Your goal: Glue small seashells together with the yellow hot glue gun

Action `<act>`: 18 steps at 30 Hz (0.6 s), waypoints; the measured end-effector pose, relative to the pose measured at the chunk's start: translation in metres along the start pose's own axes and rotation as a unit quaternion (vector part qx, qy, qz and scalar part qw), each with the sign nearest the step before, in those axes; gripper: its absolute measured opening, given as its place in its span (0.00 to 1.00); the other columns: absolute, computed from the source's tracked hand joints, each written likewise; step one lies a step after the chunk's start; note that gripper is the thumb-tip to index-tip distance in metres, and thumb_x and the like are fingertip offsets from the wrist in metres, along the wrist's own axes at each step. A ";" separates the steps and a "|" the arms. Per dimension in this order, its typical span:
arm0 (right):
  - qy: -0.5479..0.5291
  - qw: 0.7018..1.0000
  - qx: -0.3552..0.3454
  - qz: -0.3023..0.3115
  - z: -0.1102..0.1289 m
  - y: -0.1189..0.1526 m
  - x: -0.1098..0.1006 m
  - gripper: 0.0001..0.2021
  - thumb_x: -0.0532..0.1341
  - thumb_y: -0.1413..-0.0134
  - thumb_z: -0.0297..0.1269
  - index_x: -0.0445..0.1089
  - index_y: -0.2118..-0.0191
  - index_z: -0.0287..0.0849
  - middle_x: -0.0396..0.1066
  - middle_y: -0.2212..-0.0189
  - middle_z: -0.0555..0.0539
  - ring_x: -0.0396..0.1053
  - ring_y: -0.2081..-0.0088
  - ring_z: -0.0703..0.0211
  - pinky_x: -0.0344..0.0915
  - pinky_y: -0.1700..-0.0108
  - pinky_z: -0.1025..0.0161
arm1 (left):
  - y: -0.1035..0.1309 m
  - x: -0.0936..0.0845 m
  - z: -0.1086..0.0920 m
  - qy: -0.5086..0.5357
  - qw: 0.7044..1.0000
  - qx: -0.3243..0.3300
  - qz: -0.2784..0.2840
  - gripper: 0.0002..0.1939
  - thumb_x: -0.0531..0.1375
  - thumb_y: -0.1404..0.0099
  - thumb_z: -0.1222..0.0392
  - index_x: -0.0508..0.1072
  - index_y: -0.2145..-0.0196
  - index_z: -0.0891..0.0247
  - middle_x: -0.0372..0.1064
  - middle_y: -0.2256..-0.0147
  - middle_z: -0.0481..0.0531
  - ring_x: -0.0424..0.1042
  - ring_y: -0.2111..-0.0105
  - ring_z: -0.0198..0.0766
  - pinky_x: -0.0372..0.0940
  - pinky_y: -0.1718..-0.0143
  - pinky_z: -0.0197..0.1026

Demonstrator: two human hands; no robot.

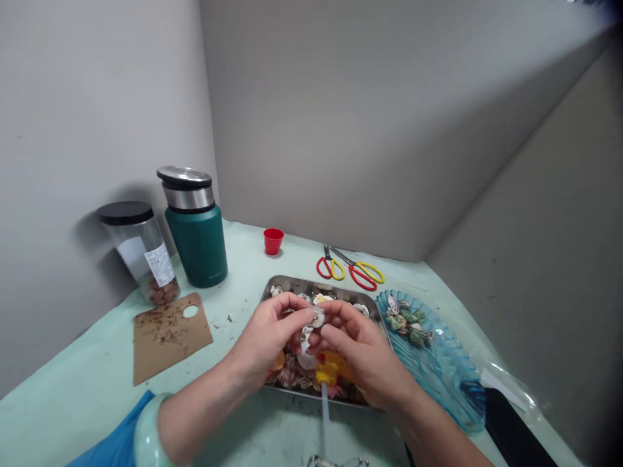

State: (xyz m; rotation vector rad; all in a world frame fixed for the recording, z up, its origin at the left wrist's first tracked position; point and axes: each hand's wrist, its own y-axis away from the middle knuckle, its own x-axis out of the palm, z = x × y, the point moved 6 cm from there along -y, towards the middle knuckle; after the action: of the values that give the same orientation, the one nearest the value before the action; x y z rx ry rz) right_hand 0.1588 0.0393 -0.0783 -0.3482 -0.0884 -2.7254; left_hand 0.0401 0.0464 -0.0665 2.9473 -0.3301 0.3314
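Observation:
My left hand (282,321) and my right hand (357,344) meet above a metal tray (277,280), fingertips pinched on a small whitish shell (318,318). Assorted seashells (288,373) fill the tray, some ribbed and reddish, others white. Below my right hand is a yellow glue gun (328,371), partly hidden by the palm; a translucent glue stick (325,408) juts from it toward me. Whether the palm touches the glue gun, I cannot tell.
Behind the tray lie two pairs of scissors (363,272) and a red cup (273,241). A blue shell-shaped dish (438,363) with green and spotted shells (409,321) is on the right. Leftward are a brown board (170,337) with debris, a green flask (197,240) and a black-lidded jar (139,253).

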 end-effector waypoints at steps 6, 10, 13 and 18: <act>-0.010 1.000 -0.003 -0.008 -0.001 -0.001 -0.005 0.09 0.58 0.42 0.38 0.65 0.57 0.42 0.70 0.73 0.50 0.68 0.71 0.65 0.65 0.66 0.63 | -0.001 -0.001 -0.002 -0.044 0.999 0.016 0.004 0.14 0.60 0.42 0.53 0.66 0.62 0.64 0.65 0.74 0.44 0.60 0.81 0.27 0.57 0.79 0.33; -0.011 1.000 -0.002 -0.004 0.001 -0.001 -0.006 0.10 0.58 0.42 0.38 0.64 0.57 0.41 0.70 0.73 0.49 0.68 0.72 0.64 0.65 0.66 0.63 | -0.002 -0.008 -0.008 -0.120 0.989 0.083 -0.015 0.10 0.57 0.39 0.55 0.67 0.61 0.63 0.64 0.73 0.45 0.62 0.78 0.30 0.60 0.77 0.35; -0.008 1.000 0.007 -0.014 0.001 -0.001 -0.007 0.10 0.58 0.43 0.39 0.63 0.57 0.40 0.70 0.75 0.49 0.68 0.73 0.64 0.65 0.67 0.62 | 0.004 -0.011 -0.023 -0.242 0.942 0.222 -0.063 0.05 0.56 0.38 0.61 0.70 0.65 0.62 0.64 0.65 0.51 0.65 0.71 0.33 0.61 0.73 0.36; -0.007 1.000 0.014 -0.025 -0.001 -0.001 -0.007 0.11 0.59 0.44 0.40 0.64 0.58 0.41 0.69 0.75 0.50 0.67 0.74 0.64 0.65 0.68 0.63 | 0.020 0.001 -0.030 -0.387 0.834 0.387 -0.070 0.13 0.52 0.38 0.70 0.73 0.59 0.61 0.62 0.61 0.54 0.65 0.63 0.36 0.64 0.65 0.39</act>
State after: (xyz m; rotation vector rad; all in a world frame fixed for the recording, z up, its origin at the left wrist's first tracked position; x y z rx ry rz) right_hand 0.1646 0.0431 -0.0806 -0.3616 -0.1418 -2.7679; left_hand 0.0307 0.0326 -0.0352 3.7153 -0.0459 -1.0352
